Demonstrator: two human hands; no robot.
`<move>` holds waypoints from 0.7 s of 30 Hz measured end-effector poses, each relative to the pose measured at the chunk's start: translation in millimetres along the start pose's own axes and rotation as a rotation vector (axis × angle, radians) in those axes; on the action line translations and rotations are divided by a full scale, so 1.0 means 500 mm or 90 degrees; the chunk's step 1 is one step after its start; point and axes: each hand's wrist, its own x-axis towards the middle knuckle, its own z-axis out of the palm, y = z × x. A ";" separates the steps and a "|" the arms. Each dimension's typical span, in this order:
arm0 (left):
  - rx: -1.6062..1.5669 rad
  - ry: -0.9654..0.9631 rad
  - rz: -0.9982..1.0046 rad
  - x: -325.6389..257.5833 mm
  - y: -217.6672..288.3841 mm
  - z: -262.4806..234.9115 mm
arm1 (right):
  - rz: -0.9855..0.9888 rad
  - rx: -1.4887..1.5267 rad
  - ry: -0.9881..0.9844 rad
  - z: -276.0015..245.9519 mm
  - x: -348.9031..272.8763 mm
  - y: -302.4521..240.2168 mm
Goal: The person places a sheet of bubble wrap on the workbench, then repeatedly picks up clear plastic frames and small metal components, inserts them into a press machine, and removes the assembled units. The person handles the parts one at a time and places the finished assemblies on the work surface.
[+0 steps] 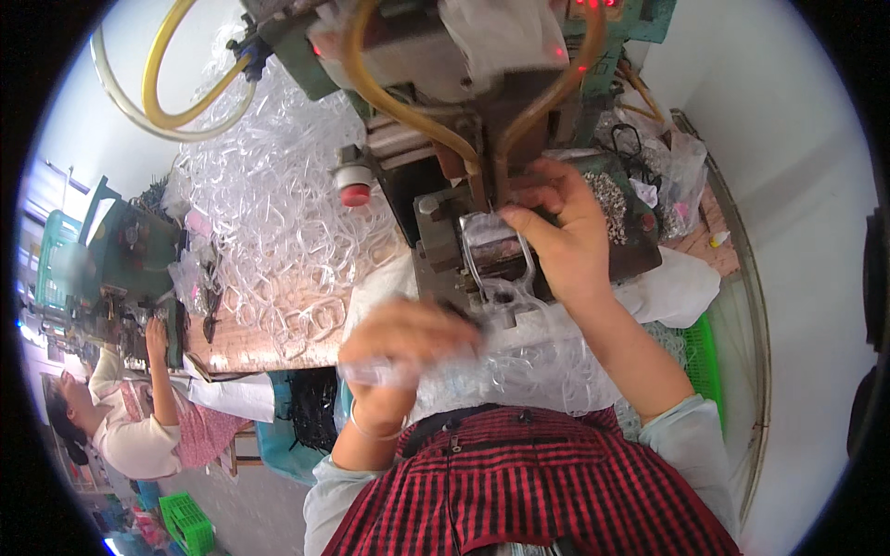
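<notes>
Clear plastic strip (529,267) looks pinched in your right hand (565,222), likely steadying it at the machine (431,222); your blurred left hand's (399,338) grip I cannot tell.

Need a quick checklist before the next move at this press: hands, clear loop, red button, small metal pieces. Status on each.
1. Right hand clear of the tooling: not ok, right beside it.
2. Left hand clear of the tooling: ok, lower and to the left.
3. Left hand's contents identified: cannot tell, motion blur.
4. Clear loop seated properly: cannot tell, contact area partly hidden.
5. Red button uncovered: ok, nothing over it.
6. Small metal pieces available: ok, heaped right of the tooling.
</notes>
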 end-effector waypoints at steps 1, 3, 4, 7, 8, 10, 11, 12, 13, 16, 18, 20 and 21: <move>-0.054 -0.080 0.043 0.006 0.016 -0.023 | 0.027 0.034 -0.019 0.006 0.003 -0.011; 0.024 -0.046 0.099 0.027 0.045 -0.037 | 0.052 0.094 -0.046 0.027 -0.002 -0.044; 0.151 0.063 0.112 0.059 0.051 -0.036 | 0.063 0.098 -0.034 0.033 -0.002 -0.040; 0.281 0.283 0.131 0.150 0.029 -0.057 | 0.094 0.187 0.010 0.049 -0.006 -0.048; 0.160 0.282 0.121 0.162 0.015 -0.078 | 0.095 0.184 0.014 0.055 -0.009 -0.048; 0.314 0.247 0.136 0.165 0.027 -0.084 | 0.096 0.179 0.021 0.065 -0.015 -0.050; 0.384 0.227 0.142 0.168 0.025 -0.083 | 0.090 0.197 0.035 0.063 -0.017 -0.047; 0.311 0.226 0.146 0.172 0.016 -0.071 | 0.083 0.213 0.048 0.059 -0.019 -0.040; 0.282 0.227 0.131 0.169 0.012 -0.070 | 0.075 0.230 0.061 0.057 -0.022 -0.032; 0.262 0.230 0.129 0.173 0.024 -0.061 | 0.072 0.264 0.067 0.067 -0.024 -0.019; 0.275 0.238 0.138 0.172 0.018 -0.055 | 0.067 0.249 0.066 0.070 -0.025 -0.021; 0.291 0.237 0.155 0.172 0.016 -0.055 | 0.083 0.274 0.055 0.073 -0.023 -0.024; 0.265 0.251 0.159 0.173 0.013 -0.051 | 0.087 0.279 0.058 0.072 -0.021 -0.028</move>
